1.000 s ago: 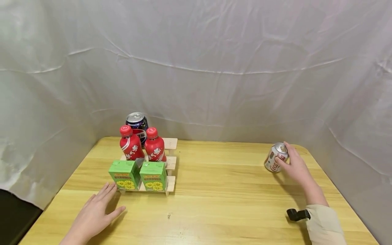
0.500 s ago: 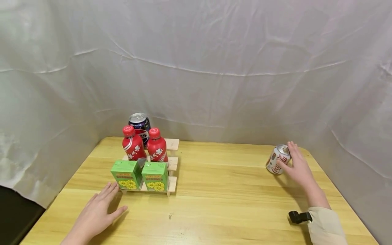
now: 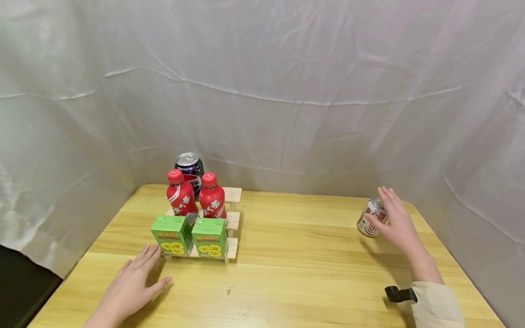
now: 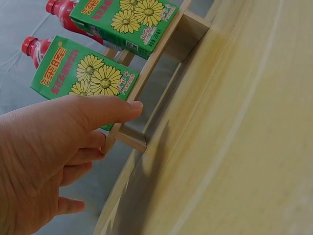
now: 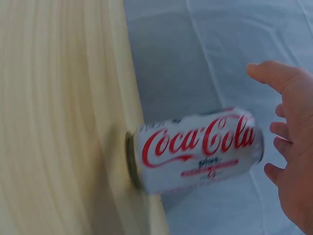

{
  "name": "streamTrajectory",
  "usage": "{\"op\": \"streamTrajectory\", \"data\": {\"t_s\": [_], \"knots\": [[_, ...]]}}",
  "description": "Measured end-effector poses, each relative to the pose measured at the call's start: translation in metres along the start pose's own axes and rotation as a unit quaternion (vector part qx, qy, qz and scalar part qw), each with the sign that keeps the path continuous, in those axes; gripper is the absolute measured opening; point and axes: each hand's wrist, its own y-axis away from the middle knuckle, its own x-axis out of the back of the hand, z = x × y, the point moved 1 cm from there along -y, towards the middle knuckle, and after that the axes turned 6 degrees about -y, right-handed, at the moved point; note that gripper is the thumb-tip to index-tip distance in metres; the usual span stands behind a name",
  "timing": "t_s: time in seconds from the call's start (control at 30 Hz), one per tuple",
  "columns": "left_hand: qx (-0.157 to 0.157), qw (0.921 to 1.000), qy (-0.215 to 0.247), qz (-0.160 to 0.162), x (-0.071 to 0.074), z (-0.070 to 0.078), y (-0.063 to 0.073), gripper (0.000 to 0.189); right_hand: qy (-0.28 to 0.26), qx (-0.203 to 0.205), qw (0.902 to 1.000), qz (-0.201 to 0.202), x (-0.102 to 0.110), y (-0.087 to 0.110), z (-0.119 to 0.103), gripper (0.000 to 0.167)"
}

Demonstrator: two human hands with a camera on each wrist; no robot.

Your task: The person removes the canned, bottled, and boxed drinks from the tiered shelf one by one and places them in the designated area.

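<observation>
A white Coca-Cola can stands upright on the table at the far right. My right hand is spread beside and partly over it, and the right wrist view shows a gap between fingers and can. On the left, my left hand has its fingers extended, fingertips right at the front left corner of a stepped wooden rack. The rack bears two green drink cartons with yellow flowers on its lowest step, two red bottles on the middle one, and a dark blue Pepsi can at the top.
The wooden table runs between the rack and the Coca-Cola can. Grey-white cloth hangs behind it and along both sides. A black clip sits at the right sleeve cuff.
My right hand has let go of the Coca-Cola can, and its fingers have come away from it. The can stays standing. My left hand holds its place by the rack; the head view shifts slightly.
</observation>
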Motion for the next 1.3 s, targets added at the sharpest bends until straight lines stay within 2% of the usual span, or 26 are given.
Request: {"op": "streamTrajectory", "data": {"t_s": [0.27,0.47,0.63,1.0,1.3], "knots": [[-0.001,1.0000,0.000,0.003,0.001,0.001,0.001,0.081,0.014,0.070,0.9971,0.027,-0.005,-0.003,-0.033,0.082],[0.003,1.0000,0.002,-0.005,0.000,0.000,0.002,0.082,0.014,0.139,0.9888,0.052,-0.017,-0.004,-0.054,0.081],[0.001,1.0000,0.000,-0.001,-0.001,-0.001,0.001,0.083,0.013,0.183,0.9817,0.050,-0.027,-0.005,-0.070,0.081],[-0.002,1.0000,-0.001,0.007,0.000,0.001,0.001,0.083,0.011,0.191,0.9815,0.001,-0.054,-0.010,-0.100,0.082],[-0.001,1.0000,-0.001,0.006,0.000,0.001,0.001,0.082,0.009,0.238,0.9713,-0.007,-0.073,-0.022,-0.123,0.077]]}}
